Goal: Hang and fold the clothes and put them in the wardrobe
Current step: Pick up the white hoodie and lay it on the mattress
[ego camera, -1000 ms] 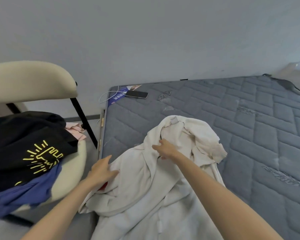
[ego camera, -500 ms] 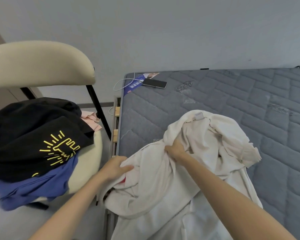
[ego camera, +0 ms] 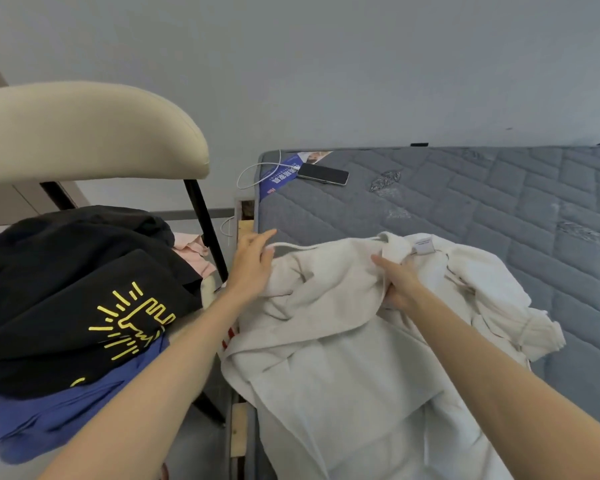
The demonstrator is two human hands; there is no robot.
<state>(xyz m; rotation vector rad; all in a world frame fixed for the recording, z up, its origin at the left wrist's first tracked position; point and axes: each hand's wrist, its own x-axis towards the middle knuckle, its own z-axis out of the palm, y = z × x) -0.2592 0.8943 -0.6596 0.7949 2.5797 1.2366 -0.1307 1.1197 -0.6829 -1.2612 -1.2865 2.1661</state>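
Only white neck label [ego camera: 424, 245] on hoodie [ego camera: 326, 341], unreadable

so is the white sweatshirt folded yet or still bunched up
Still bunched up: the white sweatshirt lies rumpled on the mattress, creased, neck label showing, with the left hand and right hand gripping it.

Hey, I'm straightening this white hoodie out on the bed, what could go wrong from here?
1. The hoodie hangs partly over the mattress edge, so it might slide off into the gap by the chair.
2. Your left hand pulls only the drawstring, which may slip out of the hood.
3. Sweeping fabric toward the wall could snag the phone and its cable.
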